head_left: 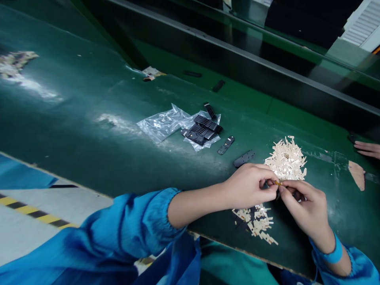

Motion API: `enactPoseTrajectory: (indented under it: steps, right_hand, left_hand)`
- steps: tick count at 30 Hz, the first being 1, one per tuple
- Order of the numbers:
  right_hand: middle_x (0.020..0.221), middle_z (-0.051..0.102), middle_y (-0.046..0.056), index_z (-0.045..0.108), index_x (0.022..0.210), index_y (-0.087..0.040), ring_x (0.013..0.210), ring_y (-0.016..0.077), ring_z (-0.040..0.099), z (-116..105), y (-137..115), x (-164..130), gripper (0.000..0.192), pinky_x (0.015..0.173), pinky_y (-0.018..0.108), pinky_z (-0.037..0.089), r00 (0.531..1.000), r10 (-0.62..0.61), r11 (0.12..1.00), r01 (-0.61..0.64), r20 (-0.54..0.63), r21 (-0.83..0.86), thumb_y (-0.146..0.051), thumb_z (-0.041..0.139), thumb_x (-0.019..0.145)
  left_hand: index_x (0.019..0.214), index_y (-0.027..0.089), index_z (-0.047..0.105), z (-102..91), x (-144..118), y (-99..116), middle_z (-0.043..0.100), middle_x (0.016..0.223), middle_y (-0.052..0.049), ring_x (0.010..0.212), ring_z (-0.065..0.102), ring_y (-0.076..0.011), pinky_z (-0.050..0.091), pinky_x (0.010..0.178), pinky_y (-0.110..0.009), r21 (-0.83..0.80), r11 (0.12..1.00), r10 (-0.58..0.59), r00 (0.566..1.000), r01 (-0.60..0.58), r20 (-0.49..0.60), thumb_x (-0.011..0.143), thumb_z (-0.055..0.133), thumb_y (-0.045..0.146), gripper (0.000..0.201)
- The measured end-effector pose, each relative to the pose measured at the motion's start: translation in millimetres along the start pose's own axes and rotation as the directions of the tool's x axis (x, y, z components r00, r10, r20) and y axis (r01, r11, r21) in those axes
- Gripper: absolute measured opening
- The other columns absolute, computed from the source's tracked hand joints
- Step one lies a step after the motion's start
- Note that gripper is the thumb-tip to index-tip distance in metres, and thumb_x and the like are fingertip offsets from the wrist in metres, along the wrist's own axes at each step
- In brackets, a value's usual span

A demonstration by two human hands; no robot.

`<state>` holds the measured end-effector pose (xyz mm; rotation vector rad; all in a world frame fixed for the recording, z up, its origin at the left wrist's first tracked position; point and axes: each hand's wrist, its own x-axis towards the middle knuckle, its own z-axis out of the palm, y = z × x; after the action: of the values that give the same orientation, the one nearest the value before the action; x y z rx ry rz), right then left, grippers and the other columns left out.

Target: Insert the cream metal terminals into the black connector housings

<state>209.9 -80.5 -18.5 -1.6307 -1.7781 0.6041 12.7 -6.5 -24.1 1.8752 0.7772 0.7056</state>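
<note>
My left hand (251, 184) and my right hand (305, 206) meet over the green belt (89, 130), fingertips pinched together on a small black part with a tiny yellowish clip (278, 183). Just beyond my fingers lies a heap of pale metal clips (286, 158). A smaller scatter of pale clips (257, 223) sits under my wrists near the belt's front edge. Two loose black plastic parts (244, 158) (226, 145) lie to the left of the heap.
A clear plastic bag (166, 122) with several black parts (202, 130) on it lies mid-belt. Another person's fingers (368, 149) rest at the right edge. A tan patch (357, 174) marks the belt. A dark metal rail (237, 51) runs behind.
</note>
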Motion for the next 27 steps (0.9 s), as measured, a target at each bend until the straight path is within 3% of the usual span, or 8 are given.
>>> enactPoseTrajectory:
  steps: [4,9,13,16,20,23,25,27]
  right_hand:
    - [0.063,0.069,0.001,0.079,0.083,-0.02,0.05,0.0143,0.052,0.3,-2.2,0.7,0.015,0.052,0.028,0.044,0.999,0.027,0.999,-0.028,0.022,0.035,-0.022,0.066,0.09]
    - [0.06,0.071,0.001,0.08,0.075,-0.019,0.05,0.015,0.056,0.7,0.0,1.8,0.019,0.05,0.025,0.046,0.987,0.149,0.975,-0.156,0.056,0.16,-0.025,0.066,0.086]
    - [0.058,0.069,0.001,0.081,0.072,-0.02,0.049,0.0153,0.054,0.3,4.0,1.7,0.019,0.047,0.025,0.043,0.962,0.247,0.94,-0.267,0.115,0.212,-0.028,0.067,0.082]
    - [0.055,0.066,0.0,0.08,0.071,-0.02,0.049,0.0151,0.051,-0.6,6.8,2.4,0.018,0.046,0.025,0.041,0.945,0.303,0.919,-0.324,0.125,0.224,-0.029,0.068,0.08]
    - [0.059,0.065,0.0,0.078,0.072,-0.019,0.054,0.0155,0.053,-3.9,11.4,6.7,0.018,0.052,0.026,0.041,0.943,0.329,0.932,-0.332,0.048,0.144,-0.031,0.068,0.081]
    - [0.048,0.048,-0.004,0.061,0.053,-0.019,0.049,0.0118,0.041,-7.1,12.1,11.2,0.039,0.051,0.026,0.032,0.951,0.31,0.949,-0.307,-0.024,0.073,-0.038,0.073,0.084]
    - [0.048,0.044,-0.004,0.054,0.049,-0.019,0.05,0.011,0.037,-8.2,9.6,13.7,0.05,0.051,0.027,0.029,0.946,0.32,0.93,-0.324,0.051,0.175,-0.044,0.071,0.089]
    - [0.053,0.054,-0.001,0.063,0.058,-0.018,0.049,0.0113,0.039,-8.5,6.1,15.1,0.05,0.049,0.026,0.028,0.899,0.342,0.827,-0.426,0.273,0.367,-0.051,0.064,0.095]
  left_hand:
    - [0.089,0.017,0.077,1.1,-2.1,-1.9,0.072,0.081,-0.002,0.07,0.063,-0.0133,0.048,0.063,-0.024,0.062,0.995,0.07,0.997,-0.073,0.042,0.085,0.06,0.019,0.018]
    - [0.089,0.017,0.077,0.5,-2.7,-4.7,0.074,0.084,-0.004,0.072,0.064,-0.014,0.05,0.067,-0.025,0.138,0.978,0.146,0.986,-0.156,0.082,0.088,0.056,0.019,0.021]
    - [0.088,0.015,0.078,-1.1,-2.1,-4.9,0.074,0.083,-0.004,0.07,0.063,-0.0136,0.05,0.066,-0.026,0.1,0.972,0.204,0.976,-0.211,0.082,0.088,0.056,0.018,0.022]
    - [0.088,0.015,0.077,-2.7,-1.4,-4.1,0.073,0.081,-0.004,0.069,0.063,-0.0129,0.049,0.064,-0.025,0.054,0.98,0.184,0.979,-0.189,0.088,0.087,0.056,0.018,0.021]
    - [0.09,0.016,0.077,-7.3,-0.3,-2.8,0.074,0.083,-0.003,0.068,0.064,-0.0119,0.051,0.062,-0.023,0.007,0.987,0.162,0.986,-0.163,0.038,0.086,0.06,0.017,0.017]
    - [0.093,0.017,0.077,-13.2,0.3,-1.3,0.076,0.087,-0.004,0.074,0.068,-0.0133,0.054,0.069,-0.025,0.025,0.969,0.247,0.969,-0.247,-0.007,0.091,0.06,0.016,0.017]
    - [0.098,0.016,0.077,-17.4,0.4,-0.1,0.077,0.091,-0.006,0.08,0.07,-0.015,0.056,0.074,-0.028,0.074,0.937,0.341,0.94,-0.34,0.006,0.096,0.058,0.017,0.018]
    - [0.102,0.016,0.077,-21.0,0.3,0.6,0.077,0.095,-0.008,0.082,0.07,-0.016,0.056,0.075,-0.029,0.15,0.893,0.424,0.905,-0.424,0.036,0.098,0.058,0.016,0.019]
